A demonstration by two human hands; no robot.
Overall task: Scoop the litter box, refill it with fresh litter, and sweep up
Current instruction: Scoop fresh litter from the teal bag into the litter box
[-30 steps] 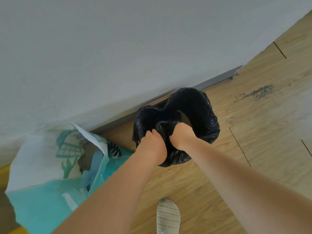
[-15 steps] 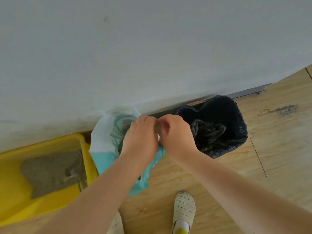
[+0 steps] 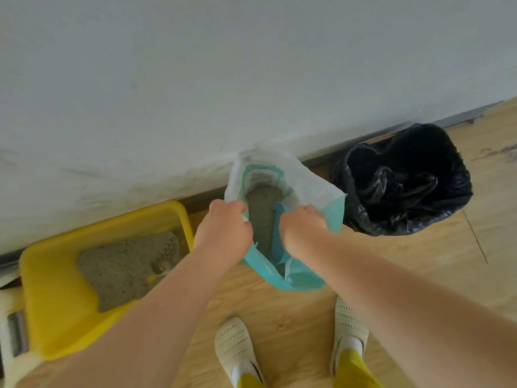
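Observation:
A white and teal litter bag [image 3: 313, 189] stands open on the floor against the wall, with grey litter [image 3: 261, 214] showing inside. My left hand [image 3: 222, 233] grips the left edge of the bag's mouth and my right hand [image 3: 300, 229] grips the right edge. The yellow litter box [image 3: 56, 298] sits to the left and holds a patch of grey litter with a scoop [image 3: 165, 256] lying in it. A bin lined with a black bag [image 3: 402, 180] stands to the right of the litter bag.
The white wall [image 3: 195, 79] and its grey baseboard run behind everything. My two feet in cream mesh shoes [image 3: 235, 351] stand on the wooden floor [image 3: 433, 261] below the bag. A grey and white object [image 3: 14, 334] is cut off at the left edge.
My hands left the black bin bag and moved left to the litter bag, then pulled its mouth open. The view swung left, bringing the yellow box into sight.

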